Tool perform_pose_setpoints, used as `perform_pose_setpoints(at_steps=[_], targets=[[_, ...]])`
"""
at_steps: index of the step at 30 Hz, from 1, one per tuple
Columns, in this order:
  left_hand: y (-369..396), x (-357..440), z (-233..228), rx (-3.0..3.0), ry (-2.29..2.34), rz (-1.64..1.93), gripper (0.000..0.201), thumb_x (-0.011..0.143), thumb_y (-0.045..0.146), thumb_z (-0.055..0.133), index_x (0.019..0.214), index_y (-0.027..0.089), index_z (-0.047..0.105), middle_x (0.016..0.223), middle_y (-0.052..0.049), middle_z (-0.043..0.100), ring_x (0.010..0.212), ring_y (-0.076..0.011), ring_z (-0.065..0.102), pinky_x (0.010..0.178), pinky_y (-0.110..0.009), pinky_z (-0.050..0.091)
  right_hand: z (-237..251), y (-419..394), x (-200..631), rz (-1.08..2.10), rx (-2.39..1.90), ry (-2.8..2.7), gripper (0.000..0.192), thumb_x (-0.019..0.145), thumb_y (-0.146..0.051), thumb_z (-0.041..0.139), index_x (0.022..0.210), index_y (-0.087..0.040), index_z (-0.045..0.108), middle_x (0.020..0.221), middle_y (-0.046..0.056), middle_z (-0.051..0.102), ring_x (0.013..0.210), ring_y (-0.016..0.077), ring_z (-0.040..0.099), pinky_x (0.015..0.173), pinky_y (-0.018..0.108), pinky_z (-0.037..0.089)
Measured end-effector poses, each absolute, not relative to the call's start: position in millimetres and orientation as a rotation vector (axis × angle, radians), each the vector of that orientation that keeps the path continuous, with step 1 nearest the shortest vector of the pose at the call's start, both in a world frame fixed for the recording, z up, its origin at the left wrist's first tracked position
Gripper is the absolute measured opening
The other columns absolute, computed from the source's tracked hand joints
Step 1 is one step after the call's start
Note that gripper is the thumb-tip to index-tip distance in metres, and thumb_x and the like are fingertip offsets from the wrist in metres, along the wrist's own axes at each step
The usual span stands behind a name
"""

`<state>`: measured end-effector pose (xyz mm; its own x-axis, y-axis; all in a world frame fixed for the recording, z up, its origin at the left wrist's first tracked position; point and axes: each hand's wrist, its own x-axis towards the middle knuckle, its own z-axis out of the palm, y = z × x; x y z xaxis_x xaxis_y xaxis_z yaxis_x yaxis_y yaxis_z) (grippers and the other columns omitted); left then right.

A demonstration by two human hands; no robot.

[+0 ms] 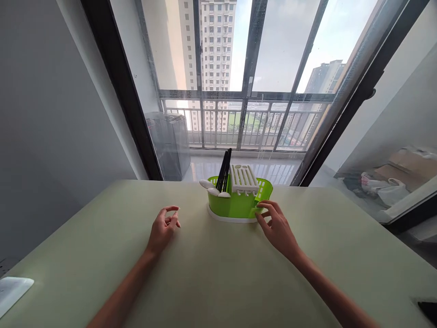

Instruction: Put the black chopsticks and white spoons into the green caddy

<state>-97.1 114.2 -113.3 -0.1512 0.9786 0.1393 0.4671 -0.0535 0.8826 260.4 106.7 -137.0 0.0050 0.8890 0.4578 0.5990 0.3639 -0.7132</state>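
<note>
Nearest the camera, two bare forearms reach forward over a pale green matte tabletop (211, 282), one from each lower corner of the view. The right hand (277, 228) rests at the near right side of a bright green plastic cutlery drainer basket with slotted walls (235, 203). Its fingertips (262, 206) touch the basket's rim and wall, the fingers spread and slightly curled, laid against the plastic rather than clamped around it. The left hand (164, 228) lies on the table well to the left of the basket, holding nothing, its fingers loosely curled in toward the thumb and not touching the basket.

The basket stands near the far middle of the table on a white oval drip tray (225, 218) that shows as a thin rim beneath it. In its left part stand black chopsticks (224, 171), upright and leaning slightly to the right, and white spoon handles (213, 190) stick out over the left rim. A white slotted plastic insert (243, 177) sits in the basket's back right part.

At the left near edge of the table lies a flat white object (13, 291), only partly in view. A dark object (428, 310) shows at the right near corner. Beyond the table, a dark-framed window (252, 54) looks onto a balcony railing (239, 123) and tall buildings.
</note>
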Motion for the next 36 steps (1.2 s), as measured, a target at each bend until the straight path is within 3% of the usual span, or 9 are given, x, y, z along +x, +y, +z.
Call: perform_pose_setpoints(at_steps=[10,21,36], targets=[[112.4,-90.4,-110.1,1.553,1.749,1.088,0.042,0.086,0.053,0.054,0.110,0.020,0.062,0.062,0.002,0.061,0.049,-0.0134,0.051,0.047,-0.022,0.037,-141.3,108.9,253.7,0.195,-1.464,-1.576,0.034,0.095,-0.056,0.054,0.107,-0.025,0.061,0.127,0.008,0.060,0.083,0.0186,0.069,0.059,0.029,0.054],[115.1,-95.2,-116.5,1.595,1.753,1.083,0.039,0.085,0.052,0.054,0.107,0.020,0.062,0.063,0.002,0.063,0.049,-0.0133,0.053,0.047,-0.022,0.038,-149.3,112.4,287.1,0.127,-1.494,-1.528,0.039,0.093,-0.058,0.054,0.110,-0.024,0.060,0.130,0.011,0.060,0.088,0.0210,0.067,0.061,0.030,0.053],[112.7,-96.0,-115.7,1.580,1.741,1.076,0.037,0.086,0.051,0.054,0.107,0.022,0.062,0.062,0.004,0.060,0.047,-0.0118,0.049,0.046,-0.022,0.036,-169.3,121.9,415.5,0.049,-1.667,-1.559,0.050,0.089,-0.064,0.054,0.115,-0.022,0.062,0.136,0.012,0.059,0.093,0.0247,0.068,0.060,0.032,0.058]])
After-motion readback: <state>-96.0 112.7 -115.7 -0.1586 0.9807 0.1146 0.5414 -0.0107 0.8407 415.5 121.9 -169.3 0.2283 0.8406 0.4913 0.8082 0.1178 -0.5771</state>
